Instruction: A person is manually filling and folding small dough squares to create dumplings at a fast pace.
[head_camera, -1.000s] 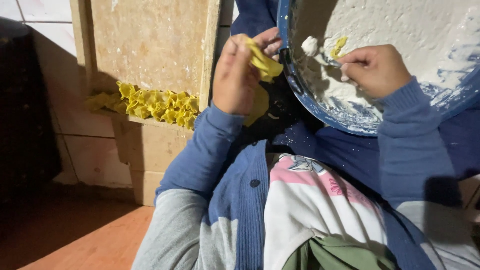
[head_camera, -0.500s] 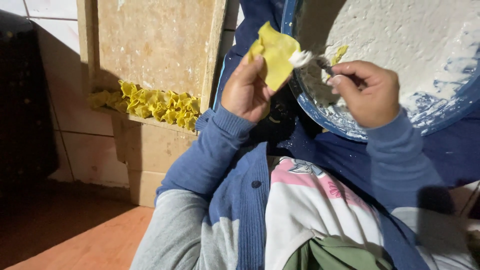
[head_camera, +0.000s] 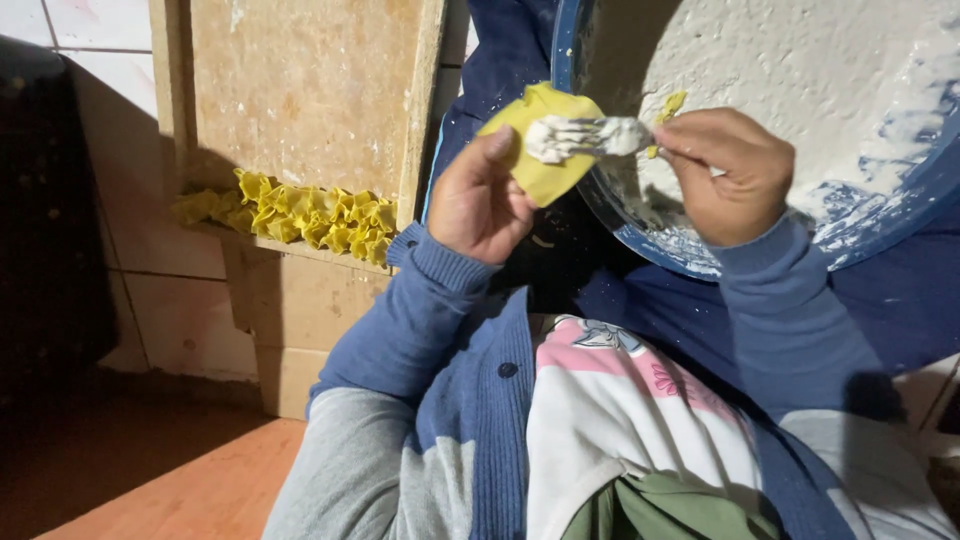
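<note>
The yellow dumpling wrapper (head_camera: 540, 150) lies open on the fingers of your left hand (head_camera: 480, 200), held up just in front of the blue bowl's rim (head_camera: 600, 215). Your right hand (head_camera: 725, 175) is closed around a small spreader, pressing a dab of white filling (head_camera: 585, 135) onto the wrapper. More white filling coats the bowl inside. Folded yellow dumplings (head_camera: 300, 215) sit in a row on the wooden board (head_camera: 300, 90) to your left.
</note>
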